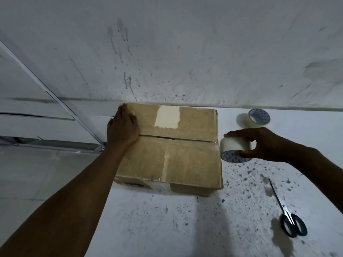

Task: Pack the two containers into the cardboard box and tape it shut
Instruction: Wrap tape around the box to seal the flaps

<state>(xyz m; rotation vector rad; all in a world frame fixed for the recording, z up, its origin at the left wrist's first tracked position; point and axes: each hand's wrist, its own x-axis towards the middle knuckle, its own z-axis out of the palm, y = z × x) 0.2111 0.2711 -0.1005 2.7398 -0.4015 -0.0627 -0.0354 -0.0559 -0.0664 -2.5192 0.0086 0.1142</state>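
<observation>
My right hand [259, 143] has its grip curled around a roll of tape [234, 147] just beside the cardboard box [170, 145]. My left hand [122, 127] lies flat, fingers relaxed, on the box's closed flaps at its far left corner. A second tape roll [257, 118] sits beyond; scissors [289, 216] lie nearer me on the speckled white counter [167, 229].

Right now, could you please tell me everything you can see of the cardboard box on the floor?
The cardboard box is brown, worn corrugated card, sitting flat against the wall. Its top flaps are folded shut and meet at a seam with a narrow dark gap, untaped across it. A pale patch marks the far flap, a faint lighter strip the near one, and shiny old tape clings to the front edge. The left hand presses on its left side. The tape roll, held by the right hand, is beside its right edge.
</observation>
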